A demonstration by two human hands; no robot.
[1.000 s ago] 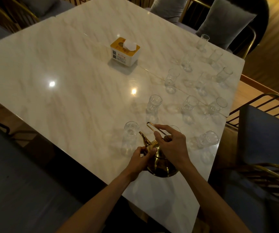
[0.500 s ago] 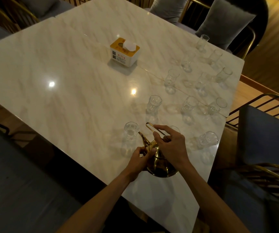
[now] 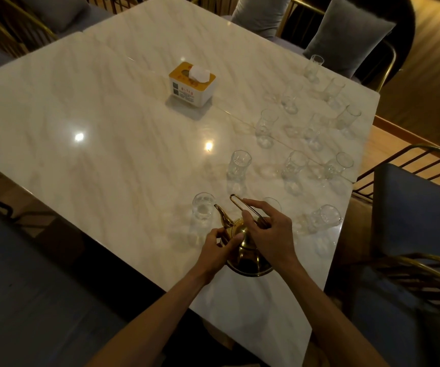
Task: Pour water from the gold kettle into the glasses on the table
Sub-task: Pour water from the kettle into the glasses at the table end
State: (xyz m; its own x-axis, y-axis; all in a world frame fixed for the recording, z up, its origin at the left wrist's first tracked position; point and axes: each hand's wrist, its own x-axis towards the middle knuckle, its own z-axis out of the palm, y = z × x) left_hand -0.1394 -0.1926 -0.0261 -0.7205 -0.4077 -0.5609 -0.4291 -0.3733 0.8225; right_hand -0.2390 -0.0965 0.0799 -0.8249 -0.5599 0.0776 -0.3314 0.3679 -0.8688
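Note:
The gold kettle [image 3: 248,256] is near the table's front edge, its spout pointing up-left toward the nearest clear glass [image 3: 202,210]. My right hand [image 3: 269,234] is closed on the kettle's thin wire handle. My left hand [image 3: 217,249] presses its fingers on the kettle's lid and neck. Several more clear glasses stand in rows beyond and to the right, such as one glass [image 3: 237,168] behind the kettle and another glass [image 3: 325,221] at the right edge. A further glass [image 3: 273,203] is partly hidden behind my right hand.
A yellow and white tissue box [image 3: 192,84] sits mid-table on the marble table [image 3: 94,128]. Chairs with gold metal frames [image 3: 409,165] and grey cushions [image 3: 346,38] ring the table. The table's right edge lies close to the outer glasses.
The kettle's spout has come closer to the nearest glass on the left. Both hands keep their hold.

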